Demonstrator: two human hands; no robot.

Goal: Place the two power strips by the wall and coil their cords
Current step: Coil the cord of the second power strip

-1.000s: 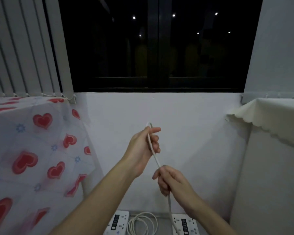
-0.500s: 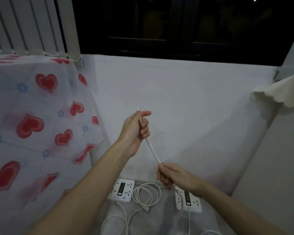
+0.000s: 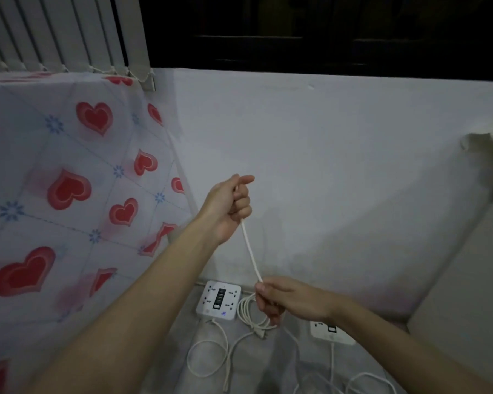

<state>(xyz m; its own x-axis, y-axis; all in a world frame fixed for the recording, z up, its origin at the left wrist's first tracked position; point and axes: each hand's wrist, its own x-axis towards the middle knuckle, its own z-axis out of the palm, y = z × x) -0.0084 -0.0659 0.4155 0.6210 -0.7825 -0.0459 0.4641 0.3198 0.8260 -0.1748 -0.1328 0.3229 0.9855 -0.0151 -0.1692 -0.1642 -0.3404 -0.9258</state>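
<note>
Two white power strips lie on the floor against the wall: the left strip (image 3: 218,304) fully in view, the right strip (image 3: 332,333) partly hidden under my right forearm. Beside the left strip its cord (image 3: 249,315) lies partly coiled, with looser loops trailing toward me. A stretch of white cord (image 3: 251,251) runs taut between my hands. My left hand (image 3: 228,207) is fisted around its upper end at chest height. My right hand (image 3: 282,298) pinches it lower down, just above the coil. More of this cord lies loose on the floor (image 3: 362,379).
A table draped in a cloth with red hearts (image 3: 69,194) stands at the left, close to the left strip. A pale cloth-covered surface (image 3: 467,294) fills the right. The white wall (image 3: 325,166) rises under a dark window; vertical blinds (image 3: 54,32) hang top left.
My view has tilted down, so both strips and the floor loops show. My right hand has dropped lower and further from the left hand, lengthening the taut stretch of cord.
</note>
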